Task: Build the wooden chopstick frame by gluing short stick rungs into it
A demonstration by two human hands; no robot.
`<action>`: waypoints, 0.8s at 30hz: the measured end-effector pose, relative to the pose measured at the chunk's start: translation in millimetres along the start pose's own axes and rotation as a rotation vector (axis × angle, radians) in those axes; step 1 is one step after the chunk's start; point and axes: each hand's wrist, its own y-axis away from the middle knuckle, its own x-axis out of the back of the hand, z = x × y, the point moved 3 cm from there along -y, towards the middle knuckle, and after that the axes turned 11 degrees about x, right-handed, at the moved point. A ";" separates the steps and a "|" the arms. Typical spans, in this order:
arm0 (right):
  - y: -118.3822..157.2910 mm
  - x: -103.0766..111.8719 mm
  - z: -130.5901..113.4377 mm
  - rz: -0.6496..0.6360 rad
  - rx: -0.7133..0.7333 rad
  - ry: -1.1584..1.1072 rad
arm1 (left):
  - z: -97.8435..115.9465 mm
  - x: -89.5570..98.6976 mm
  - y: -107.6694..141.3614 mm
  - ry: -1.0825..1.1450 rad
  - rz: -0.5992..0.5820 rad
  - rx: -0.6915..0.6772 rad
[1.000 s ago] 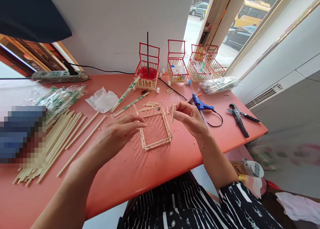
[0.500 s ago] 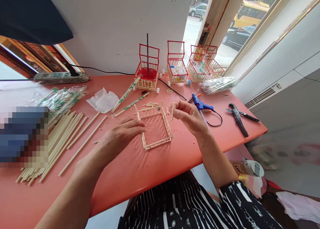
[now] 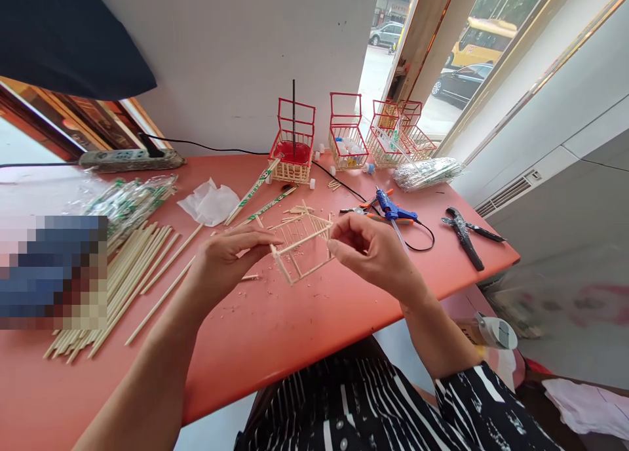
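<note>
A small open frame of thin wooden sticks (image 3: 302,248) hangs tilted just above the red table (image 3: 304,320), held from both sides. My left hand (image 3: 228,257) pinches its left edge with the fingertips. On the frame's right edge my right hand (image 3: 371,248) grips with thumb and fingers. A short stick piece seems to be in the right fingers, but I cannot tell for sure. Wood chips lie on the table below the frame.
A pile of long chopsticks (image 3: 122,274) lies at the left, with wrapped packs (image 3: 125,198) behind. A blue glue gun (image 3: 396,212) and black pliers (image 3: 464,238) lie to the right. Red-handled stick baskets (image 3: 295,146) stand along the wall. White tissue (image 3: 211,202) lies mid-table.
The frame lay flat on the table; now both hands have lifted and tilted it. My right hand moved down and left onto the frame's right edge.
</note>
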 end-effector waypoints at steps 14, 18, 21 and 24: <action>-11.7 -20.1 -8.1 -0.102 -0.055 0.302 | 1.2 -1.6 2.0 0.100 0.040 0.075; -12.0 -23.2 -10.3 -0.113 -0.036 0.345 | -1.3 -1.9 3.3 0.132 0.029 0.102; -12.6 -24.7 -10.0 -0.136 -0.032 0.383 | -2.4 -1.7 2.8 0.119 0.025 0.099; -14.1 -25.3 -9.1 -0.163 -0.037 0.424 | -2.0 -1.2 2.2 0.104 0.028 0.091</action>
